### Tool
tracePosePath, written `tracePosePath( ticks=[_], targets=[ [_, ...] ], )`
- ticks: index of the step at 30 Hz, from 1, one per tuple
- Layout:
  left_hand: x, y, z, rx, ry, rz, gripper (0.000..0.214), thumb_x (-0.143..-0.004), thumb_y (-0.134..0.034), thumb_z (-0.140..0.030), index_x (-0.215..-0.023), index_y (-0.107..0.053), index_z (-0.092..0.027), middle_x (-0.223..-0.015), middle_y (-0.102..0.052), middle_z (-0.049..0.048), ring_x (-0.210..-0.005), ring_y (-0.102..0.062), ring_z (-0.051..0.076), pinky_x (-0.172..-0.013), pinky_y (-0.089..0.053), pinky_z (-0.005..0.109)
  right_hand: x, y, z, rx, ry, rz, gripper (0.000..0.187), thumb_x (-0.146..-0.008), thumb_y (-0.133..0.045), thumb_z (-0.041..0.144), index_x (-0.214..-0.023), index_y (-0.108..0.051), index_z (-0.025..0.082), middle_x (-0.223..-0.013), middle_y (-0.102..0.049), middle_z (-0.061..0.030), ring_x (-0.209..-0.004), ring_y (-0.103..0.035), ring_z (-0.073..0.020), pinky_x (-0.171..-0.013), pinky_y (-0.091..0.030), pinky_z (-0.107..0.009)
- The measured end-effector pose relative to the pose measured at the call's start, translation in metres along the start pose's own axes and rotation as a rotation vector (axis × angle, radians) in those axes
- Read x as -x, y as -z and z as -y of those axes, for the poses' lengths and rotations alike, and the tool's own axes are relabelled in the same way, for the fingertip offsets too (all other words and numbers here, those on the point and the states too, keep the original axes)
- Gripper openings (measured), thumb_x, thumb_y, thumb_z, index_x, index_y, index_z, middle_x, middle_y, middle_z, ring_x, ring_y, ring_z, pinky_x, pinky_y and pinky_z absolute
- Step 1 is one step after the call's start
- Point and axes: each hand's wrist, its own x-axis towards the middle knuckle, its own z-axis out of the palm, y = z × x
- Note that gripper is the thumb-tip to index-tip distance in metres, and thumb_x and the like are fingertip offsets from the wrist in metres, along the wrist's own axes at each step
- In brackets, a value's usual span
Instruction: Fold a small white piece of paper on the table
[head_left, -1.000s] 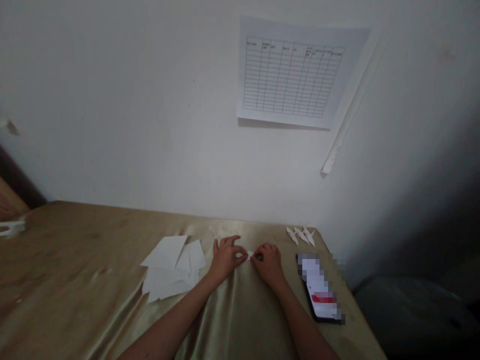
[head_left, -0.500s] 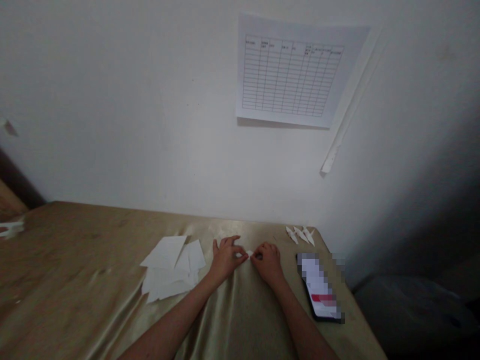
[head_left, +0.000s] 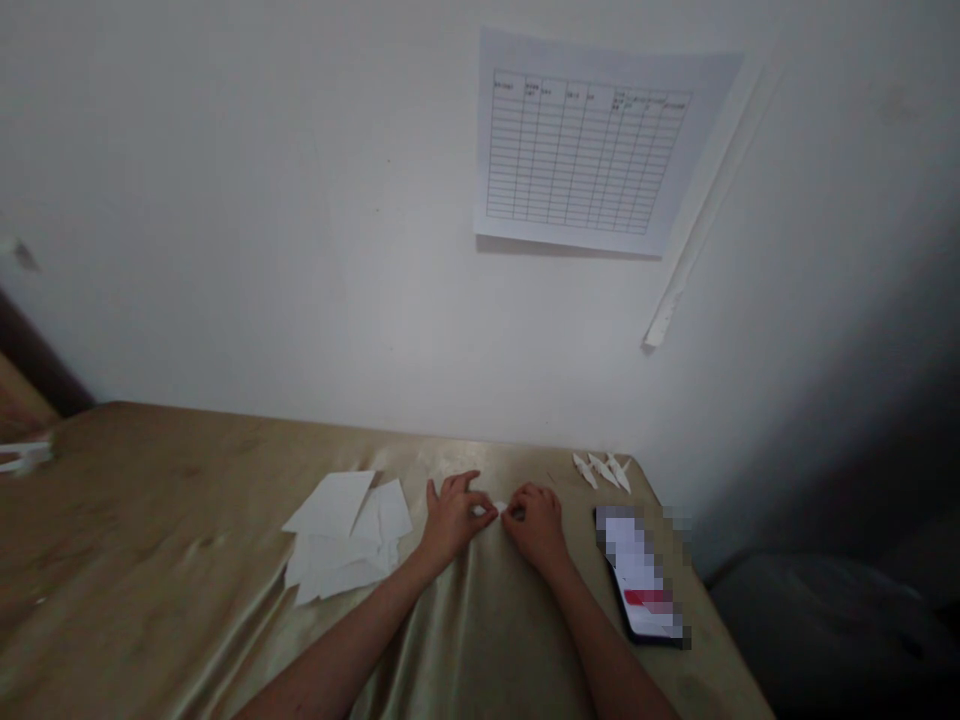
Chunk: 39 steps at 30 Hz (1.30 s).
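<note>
Hands barely shifted: left hand (head_left: 448, 520) and right hand (head_left: 535, 522) grips both pinch small folded paper (head_left: 499, 507) near far edge of tabletop (head_left: 150, 520).

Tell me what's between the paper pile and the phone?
Both hands, seen in the head view: the left grip and right grip pinch a small paper piece between them, on the cloth.
</note>
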Motion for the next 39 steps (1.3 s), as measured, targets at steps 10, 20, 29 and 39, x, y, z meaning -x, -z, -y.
tracePosePath(
  ticks=[10,20,29,39],
  targets=[
    [0.003,-0.001,-0.003,-0.022,-0.008,-0.002,0.008,-0.087,-0.075,-0.038,-0.092,-0.08,-0.035,-0.149,-0.057,0.0031,-0.141,-0.045,0.032,-0.119,-0.011,0.075,-0.002,-0.005,-0.006,0.029,-0.007,0.0,0.004,-0.08,-0.073,0.028,-0.081,-0.074,0.024,-0.1,-0.071,-0.0059,-0.105,-0.058,-0.0259,-0.103,-0.035,-0.038],
    [0.004,0.0,-0.003,-0.03,-0.001,0.038,0.02,-0.089,-0.07,-0.033,-0.107,-0.076,-0.041,-0.156,-0.049,0.0038,-0.145,-0.04,0.033,-0.116,-0.009,0.078,-0.004,-0.001,-0.015,-0.081,0.007,0.02,0.017,-0.078,-0.078,0.024,-0.094,-0.08,0.028,-0.111,-0.069,-0.0056,-0.112,-0.058,-0.0249,-0.103,-0.04,-0.034],
    [0.004,-0.001,0.011,-0.032,-0.045,0.081,0.029,-0.093,-0.065,-0.029,-0.115,-0.075,-0.045,-0.161,-0.043,0.0028,-0.147,-0.039,0.033,-0.117,-0.011,0.077,-0.007,0.007,-0.024,-0.132,0.008,0.087,0.029,-0.075,-0.074,0.015,-0.098,-0.081,0.031,-0.112,-0.069,-0.0039,-0.113,-0.059,-0.0231,-0.104,-0.042,-0.034],
    [0.008,0.003,0.011,-0.052,-0.057,0.082,0.029,-0.092,-0.065,-0.029,-0.114,-0.076,-0.044,-0.159,-0.045,0.0042,-0.147,-0.039,0.033,-0.119,-0.012,0.074,-0.001,0.01,-0.024,-0.132,0.084,0.097,0.039,-0.078,-0.065,0.009,-0.102,-0.081,0.035,-0.11,-0.068,-0.0037,-0.112,-0.059,-0.0225,-0.103,-0.042,-0.034]
  ],
)
